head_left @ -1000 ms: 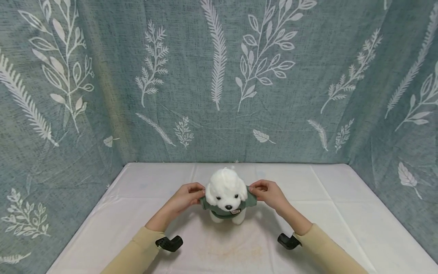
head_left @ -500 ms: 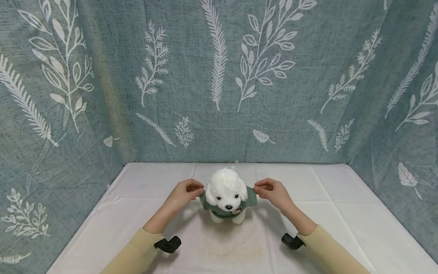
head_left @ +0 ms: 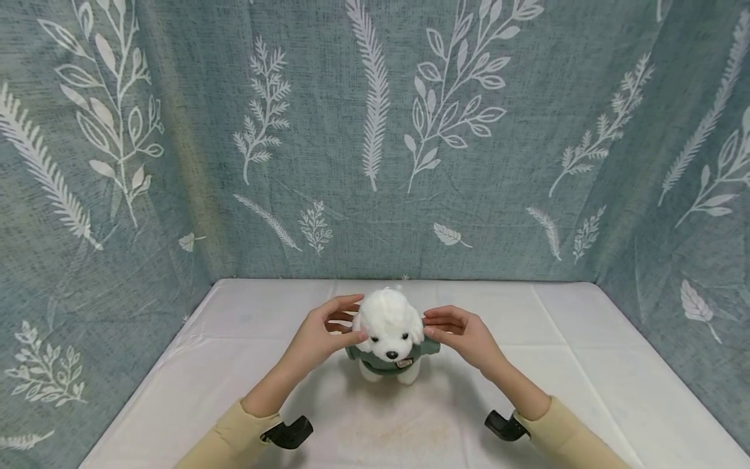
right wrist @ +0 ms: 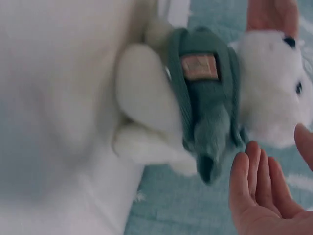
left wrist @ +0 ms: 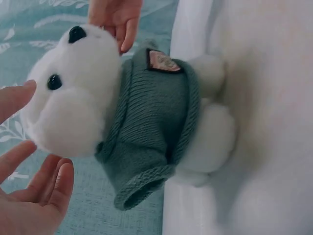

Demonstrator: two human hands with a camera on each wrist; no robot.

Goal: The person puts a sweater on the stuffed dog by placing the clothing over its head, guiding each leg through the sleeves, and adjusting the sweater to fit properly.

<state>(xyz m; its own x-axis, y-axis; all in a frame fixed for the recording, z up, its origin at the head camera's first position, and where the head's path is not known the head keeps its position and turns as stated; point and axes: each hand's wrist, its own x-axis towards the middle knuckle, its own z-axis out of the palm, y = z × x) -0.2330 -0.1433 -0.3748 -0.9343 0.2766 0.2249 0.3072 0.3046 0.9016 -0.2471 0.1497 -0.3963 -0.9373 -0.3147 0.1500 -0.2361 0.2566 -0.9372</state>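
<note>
A white plush dog (head_left: 387, 316) with black eyes and nose stands upright on the table, facing me. It wears a green knitted sweater (left wrist: 151, 107) with loose sleeves and a small dark-edged patch (left wrist: 165, 61) on the front. My left hand (head_left: 322, 332) is at the left side of the dog's head, fingers spread behind the ear and thumb in front of it. On the other side, my right hand (head_left: 465, 335) has its fingertips right at the ear, above the sleeve. In both wrist views, the fingers are loosely extended, not curled round the toy.
The dog stands on a white cloth-covered table (head_left: 527, 365) with a faint brownish stain (head_left: 398, 433) in front of it. Teal curtains (head_left: 328, 130) with a white leaf print rise behind the table and along both sides. Black camera mounts (head_left: 290, 433) sit at the wrists.
Both hands have left the sweater's sleeve areas and come in to the sides of the dog's head, their fingers opening out. The dog has stayed in place.
</note>
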